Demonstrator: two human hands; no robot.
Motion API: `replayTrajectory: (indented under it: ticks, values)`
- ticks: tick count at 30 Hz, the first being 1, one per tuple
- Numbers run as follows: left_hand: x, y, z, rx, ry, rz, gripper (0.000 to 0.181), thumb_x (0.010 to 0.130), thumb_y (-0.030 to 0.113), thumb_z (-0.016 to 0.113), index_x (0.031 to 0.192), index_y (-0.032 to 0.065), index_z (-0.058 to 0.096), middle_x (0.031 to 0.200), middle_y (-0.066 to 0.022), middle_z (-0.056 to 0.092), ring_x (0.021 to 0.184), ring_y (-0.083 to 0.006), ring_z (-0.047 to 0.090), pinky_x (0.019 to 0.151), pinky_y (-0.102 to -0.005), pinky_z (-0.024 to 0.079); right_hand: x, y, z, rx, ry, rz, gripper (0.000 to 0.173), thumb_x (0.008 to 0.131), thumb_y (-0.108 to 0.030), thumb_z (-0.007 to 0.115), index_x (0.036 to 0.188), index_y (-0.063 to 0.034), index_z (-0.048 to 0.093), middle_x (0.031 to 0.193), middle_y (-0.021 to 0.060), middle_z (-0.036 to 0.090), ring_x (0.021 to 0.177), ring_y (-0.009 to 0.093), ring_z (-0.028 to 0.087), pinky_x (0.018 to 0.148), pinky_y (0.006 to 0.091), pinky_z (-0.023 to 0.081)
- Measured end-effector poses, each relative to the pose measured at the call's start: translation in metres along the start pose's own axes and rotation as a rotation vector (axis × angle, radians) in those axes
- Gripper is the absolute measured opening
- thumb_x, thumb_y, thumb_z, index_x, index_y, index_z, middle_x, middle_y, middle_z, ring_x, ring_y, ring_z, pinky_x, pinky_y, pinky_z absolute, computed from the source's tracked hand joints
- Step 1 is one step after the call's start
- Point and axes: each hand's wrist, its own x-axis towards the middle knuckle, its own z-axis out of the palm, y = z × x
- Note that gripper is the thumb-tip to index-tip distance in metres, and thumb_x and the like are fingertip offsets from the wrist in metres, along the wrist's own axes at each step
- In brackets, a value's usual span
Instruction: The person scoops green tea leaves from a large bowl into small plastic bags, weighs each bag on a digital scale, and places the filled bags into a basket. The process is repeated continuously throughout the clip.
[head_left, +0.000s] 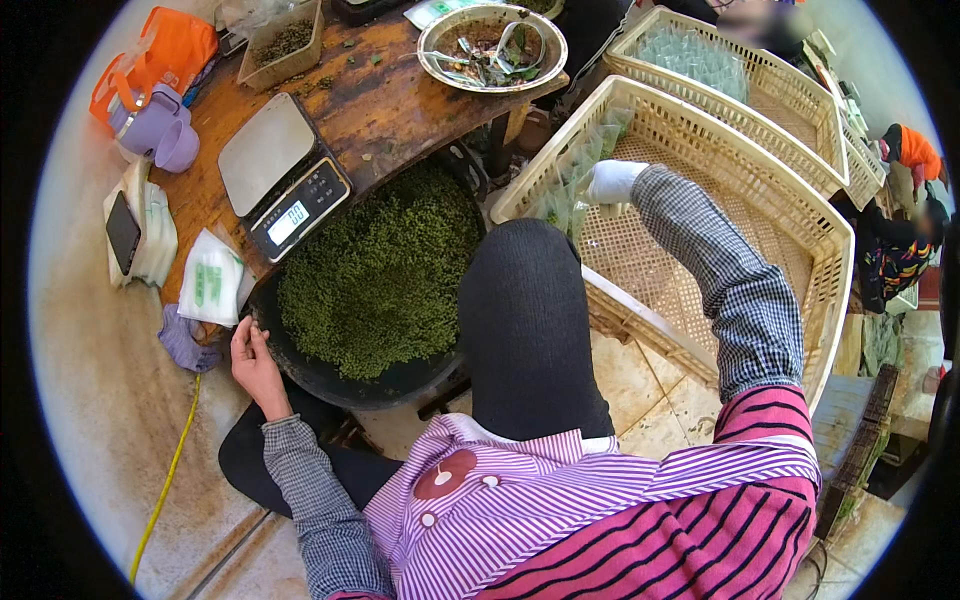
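My left hand (256, 369) is bare, its fingers loosely bent with nothing visible in them. It hovers at the rim of a black tub (405, 394), just below a stack of white printed plastic bags (210, 279). Small green berry-like buds or peppercorns (367, 277) heap up inside the tub. Over in a cream plastic crate (720, 139), my right hand (613, 182) wears a white glove. Its fingertips pinch a clear plastic bag (576, 217) with green contents, at the end of a row of similar bags (600, 142) along the crate's left side. The fingertips are partly hidden.
A digital scale (270, 161) sits on the wooden table (375, 82), near a metal basin (491, 82) of scraps. Left are a purple jug (154, 120), an orange bag (180, 49) and a phone (123, 232). Another crate (795, 120) holds clear bags. People are at the far right.
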Motion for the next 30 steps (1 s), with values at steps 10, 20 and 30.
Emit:
replayTrajectory:
  ticks: [10, 20, 30]
  values:
    - [-0.010, -0.006, 0.002, 0.017, -0.037, -0.025, 0.027, 0.098, 0.013, 0.053, 0.121, 0.0014, 0.058, 0.113, -0.0056, 0.062, 0.090, -0.0116, 0.061, 0.081, -0.0261, 0.050, 0.078, -0.002, 0.062, -0.441, -0.043, -0.137, 0.034, 0.084, -0.025, 0.056, 0.104, -0.0012, 0.068, 0.092, 0.0167, 0.070, 0.085, 0.027, 0.068, 0.076, 0.0386, 0.053]
    - [-0.045, 0.105, 0.071, -0.067, -0.159, 0.358, 0.016, 0.091, 0.000, 0.059, 0.105, -0.0005, 0.064, 0.095, -0.0066, 0.063, 0.078, -0.0118, 0.060, 0.068, -0.0243, 0.051, -0.027, -0.001, 0.007, 0.225, 0.135, 0.039, 0.046, 0.091, -0.012, 0.052, 0.136, -0.0130, 0.050, 0.097, 0.0123, 0.070, 0.074, 0.013, 0.066, 0.070, 0.0306, 0.056]
    - [-0.050, 0.205, 0.315, -0.038, -0.871, 0.482, 0.023, 0.088, 0.019, 0.061, 0.102, 0.0027, 0.066, 0.092, -0.0109, 0.064, 0.080, -0.0241, 0.065, 0.073, -0.0342, 0.051, -0.002, -0.010, 0.046, -0.273, 0.132, -0.060, 0.046, 0.088, -0.023, 0.049, 0.132, -0.0112, 0.052, 0.115, 0.0155, 0.064, 0.104, 0.030, 0.062, 0.090, 0.0390, 0.050]
